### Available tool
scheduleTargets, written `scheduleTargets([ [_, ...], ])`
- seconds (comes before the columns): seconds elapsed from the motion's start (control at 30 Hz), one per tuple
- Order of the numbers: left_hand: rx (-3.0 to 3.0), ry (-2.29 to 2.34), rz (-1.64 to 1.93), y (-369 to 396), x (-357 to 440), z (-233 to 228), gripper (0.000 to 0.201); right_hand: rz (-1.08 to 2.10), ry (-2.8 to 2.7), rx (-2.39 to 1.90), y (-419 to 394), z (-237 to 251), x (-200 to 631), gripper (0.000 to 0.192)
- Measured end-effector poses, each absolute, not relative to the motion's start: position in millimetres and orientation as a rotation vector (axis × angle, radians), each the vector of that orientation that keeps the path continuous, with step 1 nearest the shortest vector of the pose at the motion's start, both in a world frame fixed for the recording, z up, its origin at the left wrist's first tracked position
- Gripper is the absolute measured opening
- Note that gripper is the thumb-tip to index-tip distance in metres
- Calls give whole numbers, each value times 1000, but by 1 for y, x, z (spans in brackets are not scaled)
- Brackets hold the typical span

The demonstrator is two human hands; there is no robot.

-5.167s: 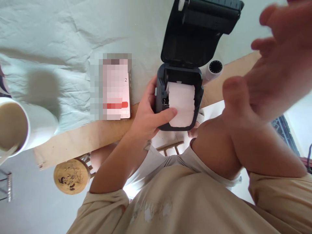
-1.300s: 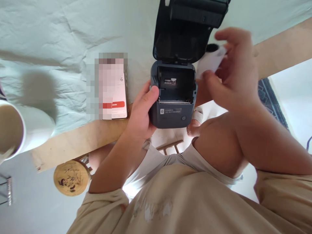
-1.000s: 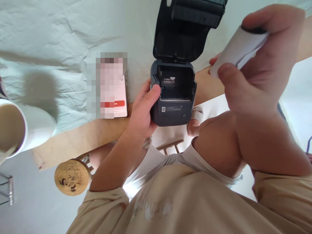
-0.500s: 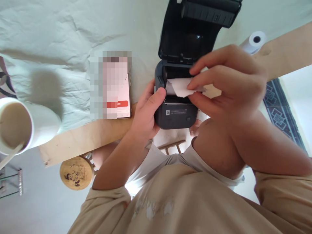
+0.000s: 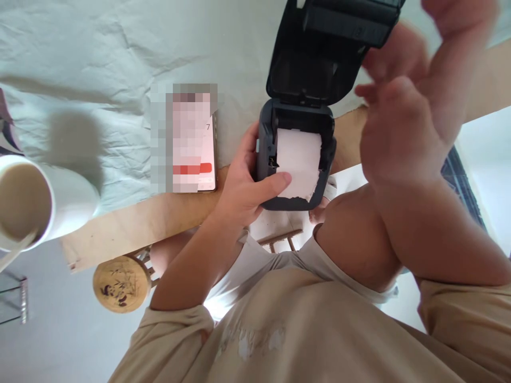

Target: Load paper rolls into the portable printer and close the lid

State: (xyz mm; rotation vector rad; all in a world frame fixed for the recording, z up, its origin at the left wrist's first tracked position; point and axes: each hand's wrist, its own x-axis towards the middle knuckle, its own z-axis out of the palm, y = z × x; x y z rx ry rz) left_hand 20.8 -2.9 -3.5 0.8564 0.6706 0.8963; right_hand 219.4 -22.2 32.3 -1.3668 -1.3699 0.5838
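Note:
My left hand (image 5: 249, 183) is closed round the left side of a dark portable thermal printer (image 5: 333, 143), its thumb pressing on the white paper (image 5: 299, 159). The paper lies out of the printer's bay and over its front, with a ragged torn end. The printer's lid (image 5: 311, 69) stands open at the top. My right hand (image 5: 403, 117), blurred by motion, is right of the lid with fingers apart. Its fingertips are close to the lid's right edge; whether they touch it, I cannot tell. Nothing shows in that hand.
A phone (image 5: 205, 138) with a partly pixelated screen lies left of the printer. At the far left is a white mug (image 5: 74, 199) holding a pale brown drink and a spoon. A wooden edge (image 5: 155, 213) runs below the wrinkled pale cloth (image 5: 131, 37). A round stool (image 5: 122, 284) stands lower left.
My right hand has let go of the paper and moved up and right to the lid. The paper now lies flat over the printer's front under my left thumb. The white roll is hidden.

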Motion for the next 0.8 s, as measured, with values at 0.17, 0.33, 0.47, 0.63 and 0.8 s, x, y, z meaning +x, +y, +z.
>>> scheduleTargets([
  [0.17,848,682,884,-4,21,-2,60,793,-1061,-1271,-16,34,220,26],
  [0.33,759,710,858,-8,21,10,52,831,-1601,-1177,-26,24,213,50],
  [0.47,733,706,874,-10,23,14,38,771,-1770,-1207,-31,22,209,55],
  [0.63,712,759,870,-7,23,15,32,791,-1788,-1288,-30,22,208,56],
  [0.8,655,757,878,-4,26,14,28,729,-1814,-1283,-29,21,209,51],
])
